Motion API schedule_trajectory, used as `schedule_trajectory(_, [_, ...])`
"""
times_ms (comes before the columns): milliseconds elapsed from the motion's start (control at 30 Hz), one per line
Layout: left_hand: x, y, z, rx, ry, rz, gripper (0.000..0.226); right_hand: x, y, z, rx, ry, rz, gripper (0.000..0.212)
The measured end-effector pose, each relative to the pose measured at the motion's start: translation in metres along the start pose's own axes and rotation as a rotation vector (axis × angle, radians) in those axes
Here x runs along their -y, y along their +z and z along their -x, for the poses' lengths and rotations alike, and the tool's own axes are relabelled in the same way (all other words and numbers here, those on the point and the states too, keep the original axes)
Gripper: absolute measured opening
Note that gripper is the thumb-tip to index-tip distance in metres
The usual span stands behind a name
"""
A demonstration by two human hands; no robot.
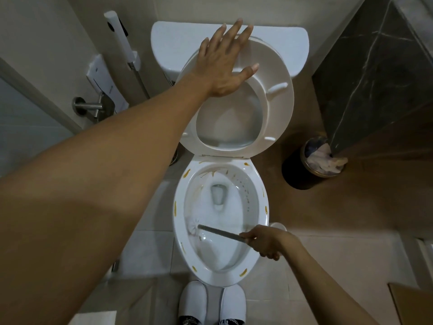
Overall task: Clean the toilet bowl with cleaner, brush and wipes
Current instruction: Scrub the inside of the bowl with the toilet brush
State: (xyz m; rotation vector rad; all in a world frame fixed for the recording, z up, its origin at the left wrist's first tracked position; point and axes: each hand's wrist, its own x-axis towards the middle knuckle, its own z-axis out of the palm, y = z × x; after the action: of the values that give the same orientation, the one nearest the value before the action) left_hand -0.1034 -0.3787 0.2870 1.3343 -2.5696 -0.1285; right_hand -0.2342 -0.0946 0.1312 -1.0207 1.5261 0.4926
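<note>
Head view, looking down on a white toilet bowl (pixel 180 233) with seat and lid raised. The left hand (pixel 226 64) lay flat with fingers spread against the raised toilet seat (pixel 276 109), its fingertips reaching the upper edge where the seat leaned on the cistern (pixel 168 43). The right hand (pixel 264 242) was curled around the grey handle of the toilet brush (pixel 218 232) at the bowl's right rim; the handle ran leftward across the opening, and the white bristle head lay inside the bowl against its left wall, toward the near end. Yellow-brown smears (pixel 243 272) dotted the rim along both sides, at the near end and near the hinge, with further streaks on the inner wall at the far end. The drain opening (pixel 218 193) showed in the middle of the far half of the bowl. Two white slippers (pixel 193 301) stood on the tiled floor (pixel 316 266) just in front of the bowl's near end. A dark round waste bin (pixel 304 172) holding crumpled paper stood on the floor to the right of the toilet, beside a dark marble panel (pixel 375 78). A white spray handle (pixel 120 36) hung on the left wall beside the cistern.
</note>
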Motion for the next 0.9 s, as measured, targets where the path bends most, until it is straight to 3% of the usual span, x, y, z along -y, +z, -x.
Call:
schedule_trajectory(267, [0.001, 0.002, -0.001, -0.003, 0.005, -0.018, 0.076, 0.000, -0.004, -0.011, -0.050, -0.048, -0.097, 0.043])
schedule_trajectory(467, [0.001, 0.001, -0.001, -0.006, 0.003, -0.023, 0.076, -0.011, -0.022, 0.007, 0.035, 0.129, 0.064, 0.038])
schedule_trajectory(600, [0.000, 0.001, -0.001, -0.012, -0.001, -0.024, 0.076, 0.001, -0.014, 0.013, -0.051, 0.007, 0.185, 0.038])
schedule_trajectory(700, [0.001, 0.001, -0.002, -0.012, -0.001, -0.020, 0.076, 0.007, -0.001, 0.004, -0.113, -0.035, 0.112, 0.037])
schedule_trajectory(800, [0.001, 0.002, -0.002, -0.011, 0.001, -0.018, 0.077, 0.004, -0.006, 0.008, -0.031, 0.066, 0.005, 0.025])
schedule_trajectory(900, [0.001, 0.003, -0.003, -0.013, 0.000, -0.023, 0.077, -0.005, -0.022, 0.017, 0.008, 0.173, 0.089, 0.037])
